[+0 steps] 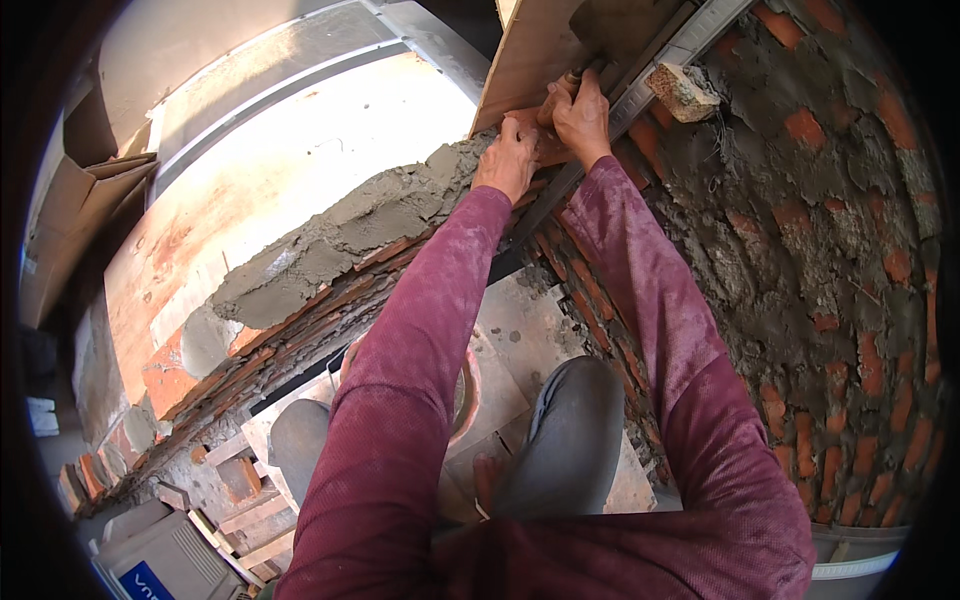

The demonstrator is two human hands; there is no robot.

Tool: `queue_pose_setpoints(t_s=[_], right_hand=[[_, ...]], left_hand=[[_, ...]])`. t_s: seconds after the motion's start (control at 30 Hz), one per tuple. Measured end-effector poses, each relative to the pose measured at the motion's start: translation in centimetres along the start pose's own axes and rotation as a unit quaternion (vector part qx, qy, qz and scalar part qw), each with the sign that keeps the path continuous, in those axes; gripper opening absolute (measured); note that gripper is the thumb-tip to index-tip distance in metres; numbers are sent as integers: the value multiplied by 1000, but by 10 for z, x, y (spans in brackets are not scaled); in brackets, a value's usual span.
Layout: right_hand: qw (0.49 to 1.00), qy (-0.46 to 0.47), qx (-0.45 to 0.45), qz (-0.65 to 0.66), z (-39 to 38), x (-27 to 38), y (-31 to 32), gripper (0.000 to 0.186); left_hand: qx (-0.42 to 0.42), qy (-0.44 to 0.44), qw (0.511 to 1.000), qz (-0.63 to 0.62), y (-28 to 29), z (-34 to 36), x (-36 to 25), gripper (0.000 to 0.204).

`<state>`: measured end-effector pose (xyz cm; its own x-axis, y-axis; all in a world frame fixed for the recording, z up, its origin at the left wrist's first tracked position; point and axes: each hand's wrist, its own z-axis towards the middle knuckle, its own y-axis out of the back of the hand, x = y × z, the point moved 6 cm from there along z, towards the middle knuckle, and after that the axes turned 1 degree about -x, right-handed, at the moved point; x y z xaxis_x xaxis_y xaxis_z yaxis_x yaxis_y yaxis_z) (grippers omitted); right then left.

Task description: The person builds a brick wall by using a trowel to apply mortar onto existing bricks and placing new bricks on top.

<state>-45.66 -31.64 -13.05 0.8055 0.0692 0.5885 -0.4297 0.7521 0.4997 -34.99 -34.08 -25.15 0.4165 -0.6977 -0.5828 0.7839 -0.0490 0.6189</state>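
Observation:
My left hand (508, 160) is at the far end of a low brick wall, its fingers closed on the edge of a reddish brick (550, 150). Right beside it, my right hand (582, 118) wraps round the handle of what looks like a trowel (598, 28); its dark blade points away and lies partly in shadow. Wet grey mortar (350, 225) covers the top of the wall, running from the near left up to my left hand. A plywood board (525, 65) stands upright just beyond both hands.
A long metal straightedge (690, 40) slants beside my right hand, with a broken masonry chunk (685, 92) against it. A mortar-smeared brick wall (800, 240) rises on the right. Between my knees is a bucket (466, 400). Cardboard (75, 230) and a grey case (175, 560) are at left.

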Motion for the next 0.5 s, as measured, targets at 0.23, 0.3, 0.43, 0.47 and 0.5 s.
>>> queue_pose_setpoints(t_s=[0.23,0.3,0.43,0.47,0.5], right_hand=[[999,39,1,11,3,1,3,33],[999,41,8,-2,0,-4,-3,34],[995,14,71,-69,10,-17,-10,34],[996,38,63,-55,11,-15,-7,34],[996,59,51,-33,15,-11,-2,35]], left_hand=[[30,-1,999,31,0,-3,-3,45],[33,-3,998,49,1,2,-3,45],[13,-7,998,58,-6,-4,1,46],[9,0,998,62,-6,-3,3,45],[6,7,998,65,-5,-2,4,45]])
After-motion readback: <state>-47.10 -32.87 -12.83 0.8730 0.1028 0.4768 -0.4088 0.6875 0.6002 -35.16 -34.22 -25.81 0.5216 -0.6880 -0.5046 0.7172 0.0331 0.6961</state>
